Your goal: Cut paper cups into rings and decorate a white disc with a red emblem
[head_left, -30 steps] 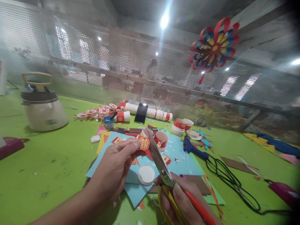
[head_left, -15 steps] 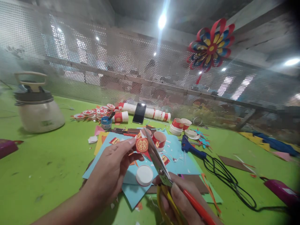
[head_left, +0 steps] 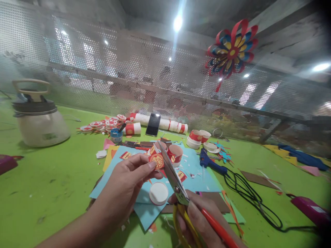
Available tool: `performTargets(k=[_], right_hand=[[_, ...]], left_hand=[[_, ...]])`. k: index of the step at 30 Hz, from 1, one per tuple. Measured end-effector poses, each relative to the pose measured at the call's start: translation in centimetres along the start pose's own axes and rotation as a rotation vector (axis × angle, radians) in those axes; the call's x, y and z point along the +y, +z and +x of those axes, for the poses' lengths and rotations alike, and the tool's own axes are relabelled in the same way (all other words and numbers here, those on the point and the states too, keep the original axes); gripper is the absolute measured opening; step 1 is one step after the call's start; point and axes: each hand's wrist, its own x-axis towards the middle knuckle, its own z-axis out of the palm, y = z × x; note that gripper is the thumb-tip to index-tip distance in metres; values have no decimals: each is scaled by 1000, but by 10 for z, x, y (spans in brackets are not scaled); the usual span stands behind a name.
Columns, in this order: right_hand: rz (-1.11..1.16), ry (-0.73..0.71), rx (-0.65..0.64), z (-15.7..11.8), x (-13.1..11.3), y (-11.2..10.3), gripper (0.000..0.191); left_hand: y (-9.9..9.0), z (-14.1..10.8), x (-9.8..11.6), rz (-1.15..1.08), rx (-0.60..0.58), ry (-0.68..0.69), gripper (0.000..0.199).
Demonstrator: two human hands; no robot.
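The left forearm (head_left: pixel 85 223) slants in from the desk's (head_left: pixel 64 186) near left; the left hand (head_left: pixel 131 177) pinches thumb against fingers, knuckles bent. Nearer the desk's front edge, the right hand (head_left: pixel 203 213) curls in a grip, thumb uppermost.

My feed shows a dim grey concrete ceiling (head_left: pixel 152 10). One glaring white lamp (head_left: pixel 178 23) burns out far off at centre, with a bluish vertical streak; a second blown-out white oval lamp (head_left: pixel 321 67) at far right. Pale patches glow through the grey perforated metal panel (head_left: pixel 134 69), hazy and soft. I read fairly even light on the lime-green tabletop (head_left: pixel 77 179). Dull sheen on the silver-bladed, yellow-handled scissors (head_left: pixel 175 179), near. Wide-angle stretch at the edges; right edge darkens to black.
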Motion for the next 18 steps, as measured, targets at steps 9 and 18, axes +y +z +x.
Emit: performTargets(k=[9,18], right_hand=[[-85,-67,-40,5,2,-3,65],[-87,-130,-85,10,10,-7,72]], left_hand=[[2,-1,3,-2,10,-17,14],[2,-1,4,4,-5,12,11]])
